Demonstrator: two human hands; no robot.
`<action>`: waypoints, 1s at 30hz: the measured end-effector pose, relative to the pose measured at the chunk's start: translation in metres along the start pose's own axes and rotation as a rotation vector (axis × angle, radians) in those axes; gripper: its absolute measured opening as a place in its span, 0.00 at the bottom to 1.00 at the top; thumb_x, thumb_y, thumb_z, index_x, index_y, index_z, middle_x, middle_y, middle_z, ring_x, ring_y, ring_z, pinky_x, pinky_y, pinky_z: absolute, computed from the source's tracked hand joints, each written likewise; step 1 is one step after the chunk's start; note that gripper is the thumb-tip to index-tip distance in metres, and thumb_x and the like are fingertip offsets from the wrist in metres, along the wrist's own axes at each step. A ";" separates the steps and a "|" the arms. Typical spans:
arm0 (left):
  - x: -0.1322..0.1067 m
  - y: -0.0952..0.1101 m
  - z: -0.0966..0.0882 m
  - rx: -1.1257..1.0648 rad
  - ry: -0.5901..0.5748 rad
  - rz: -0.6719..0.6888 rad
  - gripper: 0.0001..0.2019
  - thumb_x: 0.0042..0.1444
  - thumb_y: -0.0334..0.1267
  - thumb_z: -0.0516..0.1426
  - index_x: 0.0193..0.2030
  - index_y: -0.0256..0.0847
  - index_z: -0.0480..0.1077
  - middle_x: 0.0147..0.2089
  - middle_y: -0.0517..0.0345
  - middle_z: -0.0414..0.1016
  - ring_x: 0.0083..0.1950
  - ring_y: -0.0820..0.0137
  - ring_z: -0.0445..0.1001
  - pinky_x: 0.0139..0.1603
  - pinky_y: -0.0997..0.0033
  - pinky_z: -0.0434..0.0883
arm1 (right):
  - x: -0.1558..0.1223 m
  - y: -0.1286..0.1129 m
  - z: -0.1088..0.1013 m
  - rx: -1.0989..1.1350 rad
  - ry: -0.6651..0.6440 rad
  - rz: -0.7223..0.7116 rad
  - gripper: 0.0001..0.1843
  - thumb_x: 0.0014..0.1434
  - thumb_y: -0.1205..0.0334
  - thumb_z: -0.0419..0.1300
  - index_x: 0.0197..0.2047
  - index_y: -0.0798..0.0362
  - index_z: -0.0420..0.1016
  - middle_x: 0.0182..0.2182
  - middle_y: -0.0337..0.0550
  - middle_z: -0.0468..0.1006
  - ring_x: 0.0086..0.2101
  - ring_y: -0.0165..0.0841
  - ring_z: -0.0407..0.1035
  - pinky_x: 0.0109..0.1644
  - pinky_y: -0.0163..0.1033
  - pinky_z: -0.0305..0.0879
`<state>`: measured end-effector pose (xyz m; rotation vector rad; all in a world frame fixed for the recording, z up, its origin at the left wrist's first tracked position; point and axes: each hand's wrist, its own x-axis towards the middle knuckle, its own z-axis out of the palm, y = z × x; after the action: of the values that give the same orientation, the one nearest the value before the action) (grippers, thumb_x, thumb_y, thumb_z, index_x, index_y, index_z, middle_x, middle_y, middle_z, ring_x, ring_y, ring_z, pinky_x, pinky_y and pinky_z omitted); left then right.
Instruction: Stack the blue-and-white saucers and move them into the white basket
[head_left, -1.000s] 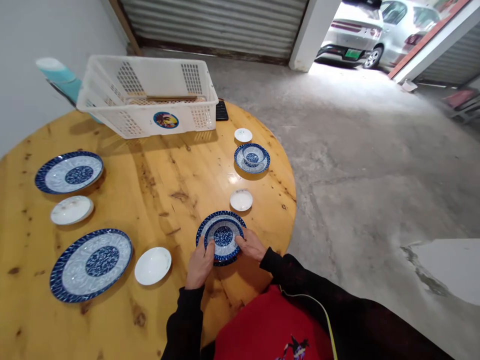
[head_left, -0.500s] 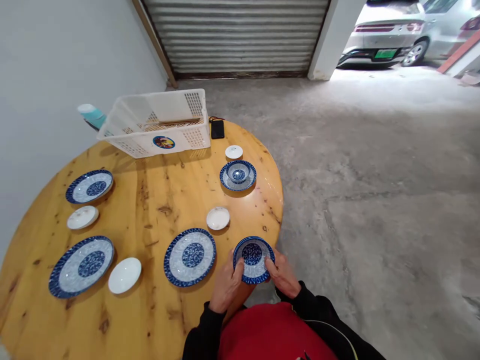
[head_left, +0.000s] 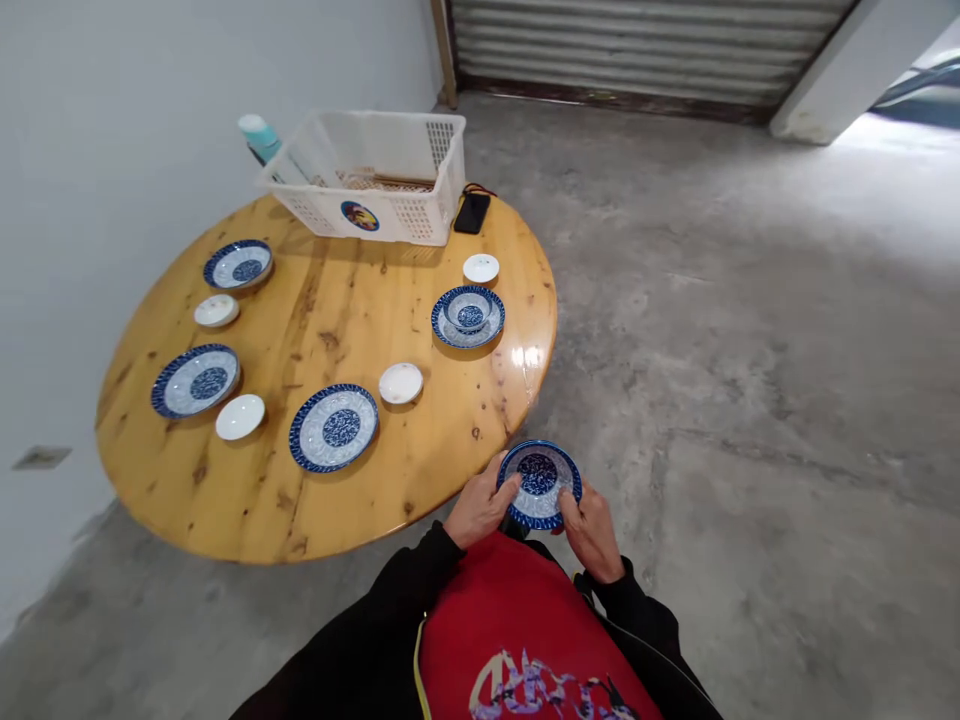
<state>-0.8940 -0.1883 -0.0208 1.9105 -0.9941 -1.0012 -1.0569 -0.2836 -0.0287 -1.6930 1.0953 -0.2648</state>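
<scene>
A bare concrete floor (head_left: 750,330) fills the view, with a white wall at nine o'clock and a roller shutter (head_left: 637,40) at twelve. A round wooden bench (head_left: 330,500) stands at ten o'clock.

At its far edge sits a white basket (head_left: 375,180), a black phone (head_left: 472,212) just beside it. Plates are laid out around the rim like place settings: blue-patterned plates at the far left (head_left: 238,264), left (head_left: 196,380) and near side (head_left: 334,427), each paired with a small white saucer (head_left: 240,417) just beside it. One plate at the right (head_left: 467,318) already carries a blue bowl nested on top, suggesting the sets are built in layers.

At six o'clock, off the bench edge and over the floor, a small blue bowl (head_left: 540,484) is held level. The left hand (head_left: 480,505) and right hand (head_left: 594,530) grip opposite sides, fingers curled under and thumbs pinching the rim, which keeps it steady.
</scene>
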 end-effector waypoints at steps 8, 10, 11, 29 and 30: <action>0.057 0.016 -0.008 -0.072 0.076 0.019 0.23 0.65 0.50 0.47 0.59 0.37 0.64 0.49 0.51 0.76 0.49 0.65 0.74 0.52 0.67 0.69 | 0.082 -0.018 -0.026 -0.042 -0.110 -0.096 0.12 0.61 0.58 0.45 0.37 0.53 0.66 0.20 0.39 0.71 0.20 0.34 0.69 0.25 0.36 0.64; 0.077 0.020 -0.014 -0.071 0.106 0.003 0.23 0.65 0.50 0.47 0.60 0.38 0.63 0.49 0.51 0.76 0.48 0.65 0.74 0.52 0.67 0.69 | 0.106 -0.028 -0.034 -0.055 -0.147 -0.111 0.11 0.61 0.58 0.46 0.36 0.53 0.66 0.20 0.39 0.71 0.20 0.34 0.69 0.25 0.36 0.64; 0.087 0.022 -0.017 -0.066 0.119 -0.014 0.23 0.65 0.50 0.46 0.60 0.38 0.63 0.49 0.51 0.76 0.48 0.64 0.75 0.51 0.66 0.69 | 0.119 -0.035 -0.037 -0.057 -0.165 -0.116 0.11 0.60 0.58 0.46 0.35 0.52 0.66 0.20 0.39 0.71 0.20 0.34 0.69 0.25 0.35 0.63; 0.216 0.055 -0.134 0.530 0.393 -0.347 0.17 0.66 0.43 0.43 0.46 0.34 0.67 0.34 0.48 0.77 0.39 0.59 0.78 0.41 0.66 0.67 | 0.324 -0.148 -0.006 -0.188 -0.403 -0.399 0.08 0.57 0.60 0.47 0.28 0.51 0.61 0.21 0.37 0.67 0.23 0.31 0.64 0.30 0.34 0.61; 0.221 0.052 -0.138 0.534 0.409 -0.367 0.17 0.66 0.43 0.43 0.46 0.34 0.67 0.34 0.47 0.78 0.39 0.59 0.78 0.42 0.66 0.67 | 0.333 -0.152 -0.001 -0.192 -0.430 -0.389 0.08 0.57 0.60 0.47 0.29 0.52 0.62 0.20 0.37 0.67 0.22 0.31 0.65 0.28 0.34 0.61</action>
<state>-0.7018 -0.3679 0.0165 2.6764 -0.7249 -0.5138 -0.7916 -0.5355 -0.0077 -2.0129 0.4822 -0.0313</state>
